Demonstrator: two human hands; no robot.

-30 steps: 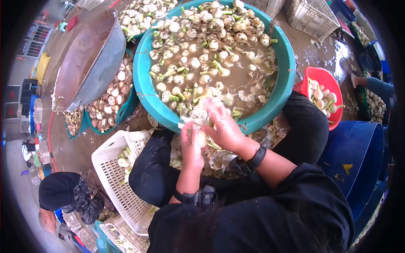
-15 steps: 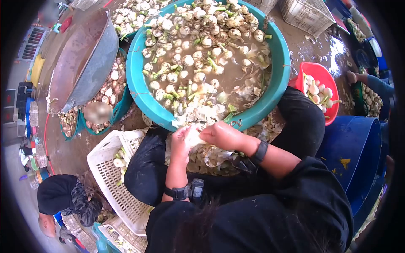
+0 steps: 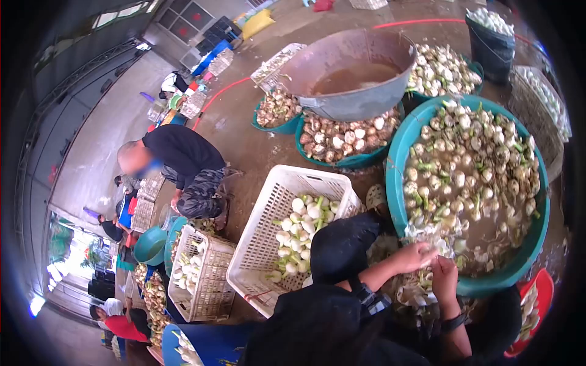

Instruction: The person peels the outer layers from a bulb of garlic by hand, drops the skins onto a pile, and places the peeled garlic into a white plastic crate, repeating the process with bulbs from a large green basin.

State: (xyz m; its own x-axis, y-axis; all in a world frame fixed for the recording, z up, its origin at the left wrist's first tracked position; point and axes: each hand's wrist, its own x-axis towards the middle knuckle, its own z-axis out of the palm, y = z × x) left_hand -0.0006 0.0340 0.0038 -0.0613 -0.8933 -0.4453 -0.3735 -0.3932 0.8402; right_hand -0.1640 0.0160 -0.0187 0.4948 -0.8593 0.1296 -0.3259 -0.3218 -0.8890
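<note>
My left hand (image 3: pixel 414 257) and my right hand (image 3: pixel 444 274) are close together over the near edge of a large green tub (image 3: pixel 398 189). Both have their fingers curled in; whatever is between them is too small and blurred to make out. Muddy water fills the tub, with many garlic bulbs (image 3: pixel 482 137) with green stems floating and heaped in it. White peelings (image 3: pixel 430 235) lie inside the rim just beyond my left hand. More peelings (image 3: pixel 415 290) are below my hands, between my legs.
On my left stands a white crate (image 3: pixel 259 253) of cleaned bulbs, with another crate (image 3: pixel 217 277) beyond it. A metal basin (image 3: pixel 360 100) rests over tubs of unpeeled bulbs. A red basin (image 3: pixel 543 305) is at the right. A bent-over person (image 3: pixel 186 155) works at the left.
My view has swung to the left, bringing the crates and other people into sight and shifting the tub rightward. My hands stay together by the tub's rim; the pale thing between them no longer shows clearly.
</note>
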